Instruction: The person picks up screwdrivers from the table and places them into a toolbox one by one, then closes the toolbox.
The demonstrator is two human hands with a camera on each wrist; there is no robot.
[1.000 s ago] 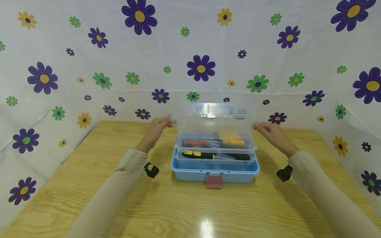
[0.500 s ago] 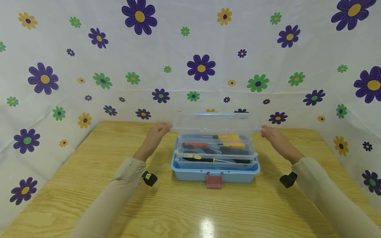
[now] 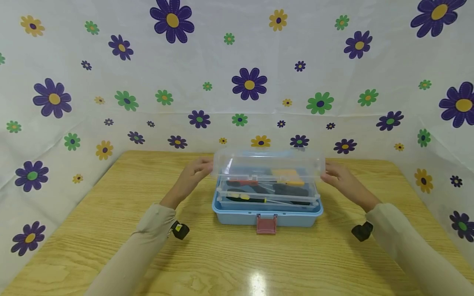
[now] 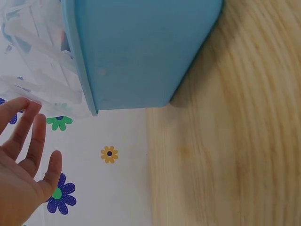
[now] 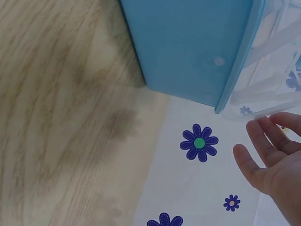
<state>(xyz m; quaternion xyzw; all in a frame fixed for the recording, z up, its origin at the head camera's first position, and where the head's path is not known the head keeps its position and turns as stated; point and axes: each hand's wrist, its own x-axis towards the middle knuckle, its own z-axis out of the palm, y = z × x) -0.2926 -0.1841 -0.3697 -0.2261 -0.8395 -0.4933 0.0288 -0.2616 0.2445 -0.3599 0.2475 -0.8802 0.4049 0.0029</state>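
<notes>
A light-blue toolbox [image 3: 237, 218] stands on the table. Its clear plastic lid [image 3: 237, 160] is tilted partway down over the trays. At the lid's left end, my left hand [image 3: 192, 174] holds the edge with its fingertips; in the left wrist view several fingers [image 4: 35, 146] are bent lightly toward the plastic. My right hand [image 3: 342, 181] holds the opposite end likewise, its fingertips right at the lid's edge in the right wrist view. Under the lid, clear trays [image 3: 266, 194] carry a black-and-yellow screwdriver [image 3: 242, 198], a red-handled tool [image 3: 242, 182] and yellow-handled tools [image 3: 290, 178].
A dusty-pink latch [image 3: 266, 225] hangs down at the toolbox front. The wooden table [image 3: 222, 263] ends at a white flowered cloth [image 3: 266, 115] close behind the box. Each wrist wears a black camera [image 3: 180, 230] under a beige sleeve.
The lid has swung forward and down from nearly upright, now covering more of the trays. Both hands have come lower with it. The toolbox body has stayed put.
</notes>
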